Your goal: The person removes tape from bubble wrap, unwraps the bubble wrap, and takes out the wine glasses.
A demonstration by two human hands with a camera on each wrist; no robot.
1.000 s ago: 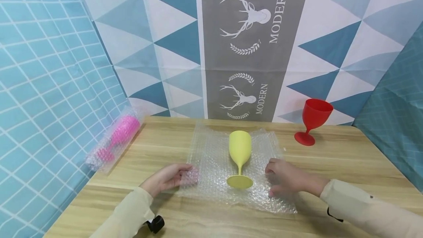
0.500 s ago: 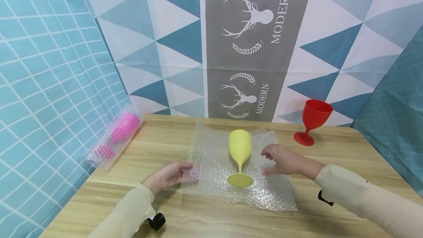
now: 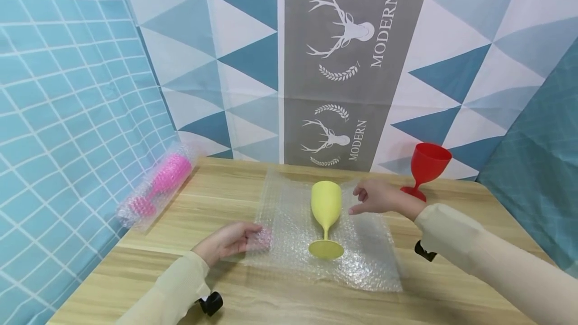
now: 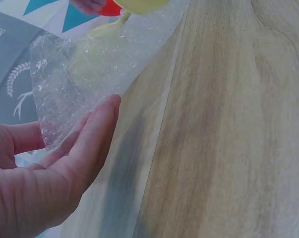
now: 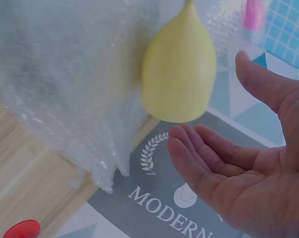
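A yellow plastic goblet (image 3: 326, 204) lies on its side on a sheet of bubble wrap (image 3: 289, 214), its foot towards the person. At the sheet's left edge the left hand (image 3: 230, 241) holds the bubble wrap between thumb and fingers; some fingers show pink through it. The left wrist view shows that hand (image 4: 60, 163) around a lifted part of the wrap. Over the sheet's far right part hovers the right hand (image 3: 377, 197), holding nothing. In the right wrist view its thumb and fingers are apart near the goblet's bowl (image 5: 179, 74).
A pink goblet (image 3: 169, 177) rolled in bubble wrap lies at the table's left edge. Upright at the back right stands a red goblet (image 3: 429, 162), its foot partly behind the right arm. Patterned cloth (image 3: 253, 79) hangs behind the wooden table (image 3: 217, 179).
The right hand has moved away from the person, from the wrap's near right side to beside the goblet's bowl. The left hand has stayed at the left edge. The goblet lies as before.
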